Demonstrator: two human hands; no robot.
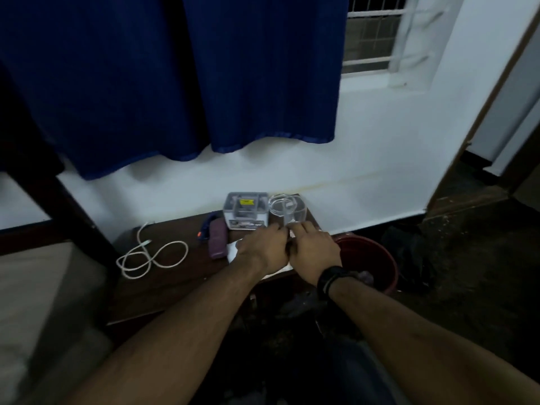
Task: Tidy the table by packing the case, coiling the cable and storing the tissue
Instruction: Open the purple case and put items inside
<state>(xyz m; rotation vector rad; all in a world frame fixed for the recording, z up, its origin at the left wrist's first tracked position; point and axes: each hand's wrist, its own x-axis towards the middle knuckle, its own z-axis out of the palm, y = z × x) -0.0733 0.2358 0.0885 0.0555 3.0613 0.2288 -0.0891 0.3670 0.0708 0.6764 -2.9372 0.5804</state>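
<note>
Head view: both hands meet at the far right of the dark table (175,287). Left hand (263,247) and right hand (314,247) lie knuckles-up over white tissue (233,249); fingers curled, grasp cannot be told. Just beyond them sit a boxed case (245,210) and clear lid (287,210). White cable (152,255) lies loosely looped, well left.

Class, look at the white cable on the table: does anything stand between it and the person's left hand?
Yes. The purple case lies on the table between the left hand and the white cable, which lies loosely looped, farther left. The hand would pass over or in front of it; nothing else visible intervenes.
</note>
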